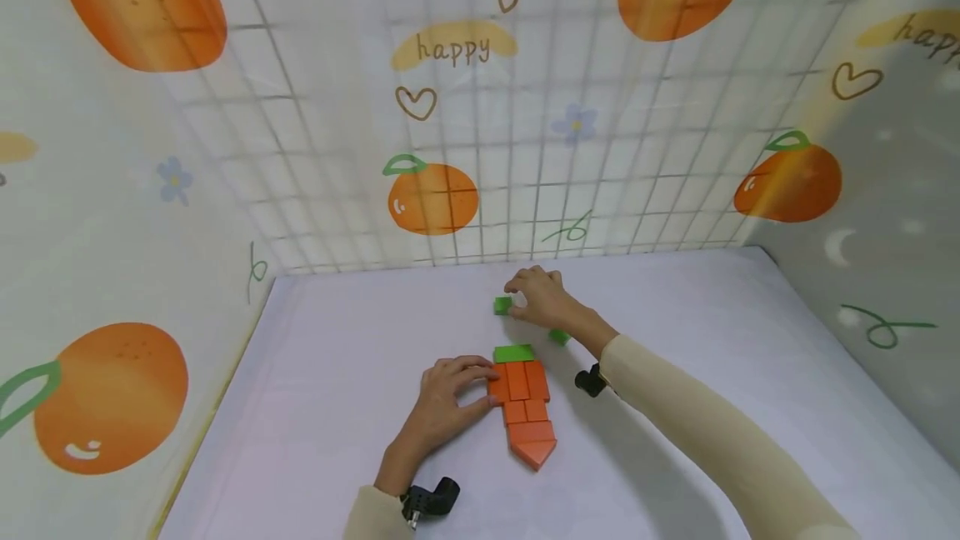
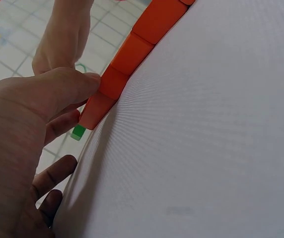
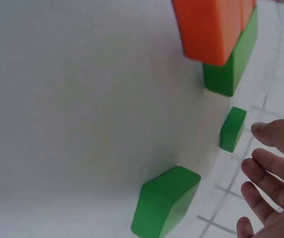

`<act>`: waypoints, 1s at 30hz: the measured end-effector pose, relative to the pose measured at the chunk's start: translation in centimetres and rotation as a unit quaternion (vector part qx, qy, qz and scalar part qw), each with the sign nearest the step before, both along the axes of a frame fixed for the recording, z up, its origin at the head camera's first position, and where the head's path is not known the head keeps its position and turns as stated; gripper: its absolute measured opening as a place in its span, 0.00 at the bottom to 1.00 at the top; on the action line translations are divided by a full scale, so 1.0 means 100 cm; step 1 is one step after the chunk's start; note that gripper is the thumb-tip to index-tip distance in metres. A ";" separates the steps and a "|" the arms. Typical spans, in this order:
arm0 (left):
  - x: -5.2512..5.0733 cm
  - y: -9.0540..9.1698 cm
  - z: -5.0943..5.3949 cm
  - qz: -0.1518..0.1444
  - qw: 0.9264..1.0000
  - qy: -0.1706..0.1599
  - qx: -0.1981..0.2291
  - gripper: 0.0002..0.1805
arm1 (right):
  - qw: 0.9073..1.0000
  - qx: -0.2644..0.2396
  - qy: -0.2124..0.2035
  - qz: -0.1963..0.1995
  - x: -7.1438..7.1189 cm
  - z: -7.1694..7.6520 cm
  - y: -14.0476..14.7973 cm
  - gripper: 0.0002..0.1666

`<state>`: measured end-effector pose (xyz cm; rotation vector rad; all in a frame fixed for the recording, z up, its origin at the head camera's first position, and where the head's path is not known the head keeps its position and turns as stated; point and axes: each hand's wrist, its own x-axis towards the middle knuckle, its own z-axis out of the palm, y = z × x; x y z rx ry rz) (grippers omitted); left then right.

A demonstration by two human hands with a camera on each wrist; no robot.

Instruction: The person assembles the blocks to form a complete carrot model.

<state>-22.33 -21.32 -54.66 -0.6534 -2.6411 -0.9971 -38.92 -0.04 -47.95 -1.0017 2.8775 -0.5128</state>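
Observation:
Orange blocks [image 1: 517,380] lie joined in a long shape, with a triangular orange block [image 1: 534,452] at the near end and a flat green block [image 1: 513,352] across the far end. On the shape's left side, my left hand [image 1: 447,394] holds the outer orange block [image 2: 96,110] between thumb and forefinger. My right hand [image 1: 542,297] is beside a small green block [image 1: 502,305] farther back. In the right wrist view, its fingers are spread and a gap separates the thumb from the small green block [image 3: 233,129].
Another green block [image 1: 559,337] lies under the right forearm, nearer than the right hand. White cloth covers the tabletop [image 1: 360,332]. A printed curtain [image 1: 330,148] with oranges and a grid rises behind and at both sides.

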 end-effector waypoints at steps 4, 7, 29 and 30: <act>0.000 0.003 0.000 -0.002 1.000 -0.011 0.002 0.18 | 1.000 0.011 -0.001 -0.003 -0.007 -0.006 0.000 0.22; 0.000 0.005 0.000 -0.002 1.000 -0.016 -0.001 0.18 | 1.000 0.012 -0.003 -0.004 -0.009 -0.009 0.001 0.19; 0.001 -0.001 0.001 0.008 0.999 -0.038 -0.019 0.19 | 0.988 -0.016 -0.002 0.151 0.025 0.003 -0.012 0.13; 0.001 -0.001 0.000 0.007 0.999 -0.039 -0.018 0.19 | 0.988 -0.017 -0.002 0.155 0.025 0.002 -0.013 0.13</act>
